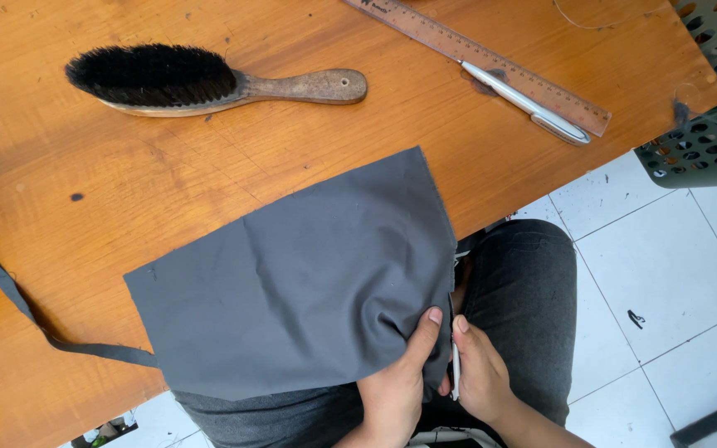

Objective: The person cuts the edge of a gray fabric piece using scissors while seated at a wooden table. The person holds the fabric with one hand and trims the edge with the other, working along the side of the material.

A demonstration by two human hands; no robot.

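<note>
While both hands pinch it, grey cloth (300,282) stretches leftward.

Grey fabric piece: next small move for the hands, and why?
Probably slide the left hand a little further along the grey fabric piece to keep its right edge taut. That hand pinches the edge over the lap, while the right hand holds a thin metal tool right against it; which tool is unclear.
</note>
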